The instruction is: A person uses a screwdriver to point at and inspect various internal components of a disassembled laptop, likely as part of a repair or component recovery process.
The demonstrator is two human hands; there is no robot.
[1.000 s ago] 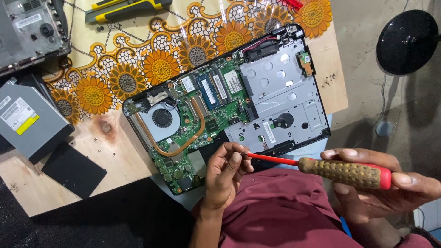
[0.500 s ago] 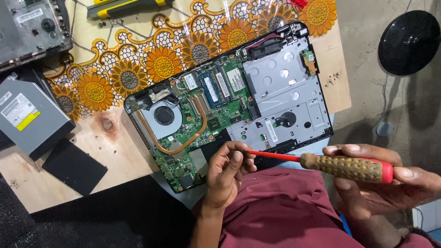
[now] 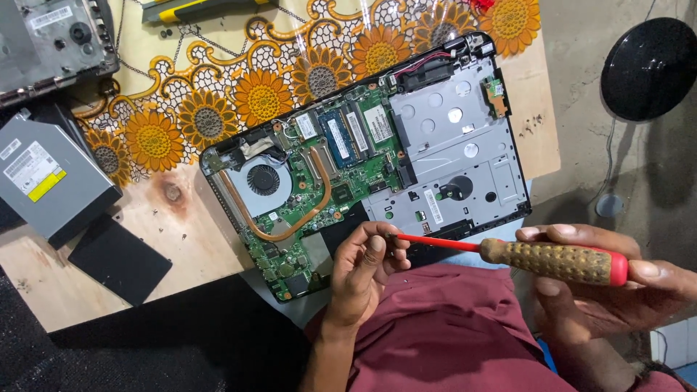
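Gripping a screwdriver (image 3: pixel 552 260), the right hand (image 3: pixel 610 279) feeds its tip to the left hand's (image 3: pixel 363 272) pinching fingers; the laptop (image 3: pixel 370 156), centre frame, lies already opened, board still in.

The wooden table (image 3: pixel 80 290) carries a sunflower-patterned cloth (image 3: pixel 218 94) across its far half. An opened laptop chassis (image 3: pixel 465 138) lies partly on the cloth; a grey optical drive (image 3: pixel 51 185) and black cover panel (image 3: pixel 120 258) rest on bare wood

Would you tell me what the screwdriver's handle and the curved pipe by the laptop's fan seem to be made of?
Screwdriver handle: probably moulded plastic or rubber, matt brownish with a dimpled grip and a glossy red end cap. Curved pipe: apparently copper, going by its orange metallic sheen; it bends around the fan.
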